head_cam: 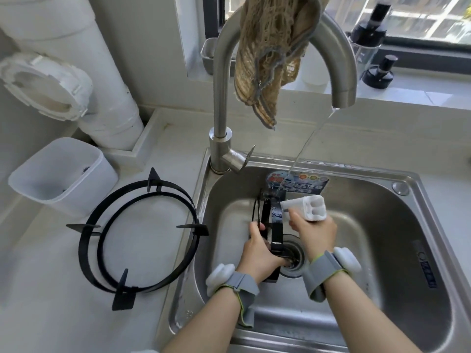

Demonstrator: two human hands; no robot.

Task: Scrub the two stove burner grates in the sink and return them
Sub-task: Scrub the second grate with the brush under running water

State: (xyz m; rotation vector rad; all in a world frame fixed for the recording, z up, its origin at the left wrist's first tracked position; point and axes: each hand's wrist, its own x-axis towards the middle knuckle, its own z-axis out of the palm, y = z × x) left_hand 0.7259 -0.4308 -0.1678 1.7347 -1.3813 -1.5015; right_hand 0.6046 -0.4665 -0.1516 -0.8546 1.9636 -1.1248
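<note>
Grate held under the tap

The left hand (256, 247) gripped one grate (276, 225) upright in the sink (382, 225), under running water (305, 146). The right hand (317, 234) clasped a white plastic tool (309, 207) against it. The second grate (139, 235) lay flat on the counter (51, 301), left of the sink

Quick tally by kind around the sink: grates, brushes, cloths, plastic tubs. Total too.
Burner grates: 2, counter grate and sink grate gripped by the left hand
Brush: 1, white, held in the right hand
Cloth: 1, draped over the faucet
Plastic tub: 1
Total: 5
</note>
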